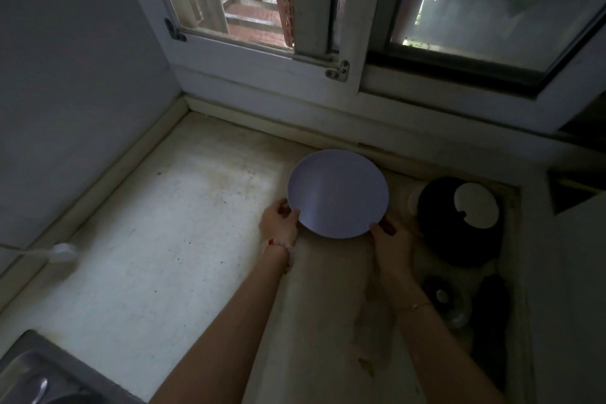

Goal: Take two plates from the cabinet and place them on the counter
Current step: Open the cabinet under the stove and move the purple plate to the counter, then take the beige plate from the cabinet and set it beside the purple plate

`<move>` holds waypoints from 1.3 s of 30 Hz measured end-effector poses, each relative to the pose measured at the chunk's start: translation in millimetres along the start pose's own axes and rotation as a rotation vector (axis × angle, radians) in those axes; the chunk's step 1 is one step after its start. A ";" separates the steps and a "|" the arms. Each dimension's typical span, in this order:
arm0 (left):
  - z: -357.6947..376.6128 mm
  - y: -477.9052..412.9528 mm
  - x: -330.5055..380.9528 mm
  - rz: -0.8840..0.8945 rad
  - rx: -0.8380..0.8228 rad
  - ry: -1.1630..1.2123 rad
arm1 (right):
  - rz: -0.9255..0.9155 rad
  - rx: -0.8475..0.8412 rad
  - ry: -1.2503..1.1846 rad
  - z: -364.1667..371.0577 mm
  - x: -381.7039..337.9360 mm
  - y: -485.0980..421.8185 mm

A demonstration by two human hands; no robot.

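The counter [157,239] was a broad, pale slab, matte and speckled with grime, running to the window frame [262,75]. Over its back part sat a smooth, round lavender plate [337,193]; whether it rested on the surface I could not tell. Both forearms reached forward, the left hand [278,226] and right hand [392,243] each pinching its near rim, thumbs on top.

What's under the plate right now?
The plate, held at its near rim by the left hand and right hand, covers the counter. A second plate beneath can't be confirmed.
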State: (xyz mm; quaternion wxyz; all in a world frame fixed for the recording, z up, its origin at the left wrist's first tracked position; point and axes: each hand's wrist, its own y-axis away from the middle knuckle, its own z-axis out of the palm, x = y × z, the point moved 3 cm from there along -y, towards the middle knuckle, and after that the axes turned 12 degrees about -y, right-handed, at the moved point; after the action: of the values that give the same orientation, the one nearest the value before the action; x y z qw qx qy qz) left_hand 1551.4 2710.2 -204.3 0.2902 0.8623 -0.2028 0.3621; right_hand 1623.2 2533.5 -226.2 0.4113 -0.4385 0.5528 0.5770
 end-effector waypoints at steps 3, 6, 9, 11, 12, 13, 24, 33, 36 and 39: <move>-5.6 4.8 -1.7 -0.014 -0.003 0.006 | 0.025 0.051 -0.005 -1.2 -2.6 2.3; -14.9 13.0 -3.6 -0.043 -0.020 0.090 | 0.050 0.136 0.003 -5.6 -7.5 7.6; -29.9 24.2 -3.7 -0.018 -0.010 0.131 | 0.036 0.134 -0.029 -7.6 -15.5 20.1; -41.4 34.7 -2.8 0.012 0.010 0.168 | 0.045 0.110 -0.062 -8.4 -21.9 31.0; -48.0 42.4 -2.1 0.026 0.016 0.192 | 0.042 0.082 -0.064 -8.8 -26.0 37.9; -53.4 49.4 -0.2 0.037 0.014 0.215 | 0.035 0.050 -0.063 -8.5 -29.6 43.1; -99.2 148.8 9.2 0.167 -0.020 0.462 | 0.026 -0.196 -0.198 -24.4 -69.8 124.4; -113.6 218.4 -12.9 0.210 -0.028 0.523 | -0.032 -0.234 -0.248 -59.7 -85.2 193.8; -119.5 239.7 -19.0 0.241 -0.003 0.545 | -0.022 -0.271 -0.234 -69.7 -85.3 222.2; -122.0 263.1 -23.5 0.268 -0.026 0.556 | -0.027 -0.258 -0.253 -85.7 -81.6 251.0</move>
State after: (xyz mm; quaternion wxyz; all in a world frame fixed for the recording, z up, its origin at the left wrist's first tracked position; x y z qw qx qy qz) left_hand 1326.9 2595.3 -59.3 0.2952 0.6920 -0.2320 0.6165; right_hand 1409.4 2436.0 -78.6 0.4254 -0.4190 0.4121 0.6882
